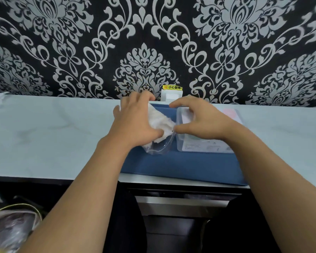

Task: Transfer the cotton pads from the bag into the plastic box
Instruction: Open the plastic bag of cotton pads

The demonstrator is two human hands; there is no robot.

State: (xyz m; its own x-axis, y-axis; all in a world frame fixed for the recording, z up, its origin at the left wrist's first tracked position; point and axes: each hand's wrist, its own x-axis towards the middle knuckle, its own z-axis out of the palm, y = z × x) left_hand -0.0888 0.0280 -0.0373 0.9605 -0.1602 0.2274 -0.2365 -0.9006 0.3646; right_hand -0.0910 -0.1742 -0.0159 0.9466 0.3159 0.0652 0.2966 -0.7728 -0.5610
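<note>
A clear plastic bag (pixel 160 149) full of white cotton pads (pixel 161 120) lies on a blue mat (pixel 182 165). My left hand (pixel 135 119) is closed around the bag and its pads. Just to the right stands the clear plastic box (pixel 204 146), open at the top. My right hand (pixel 202 118) hovers over the box with fingers spread, its thumb touching the bag's edge beside the pads. Whether pads lie in the box is hidden by that hand.
The mat sits on a pale countertop (pixel 53 136) against a patterned black and grey wall. A white wall socket with a yellow warning label (pixel 171 94) is behind the hands. A pinkish flat item (pixel 230 113) lies right of the box. Bags sit below at left (pixel 13 227).
</note>
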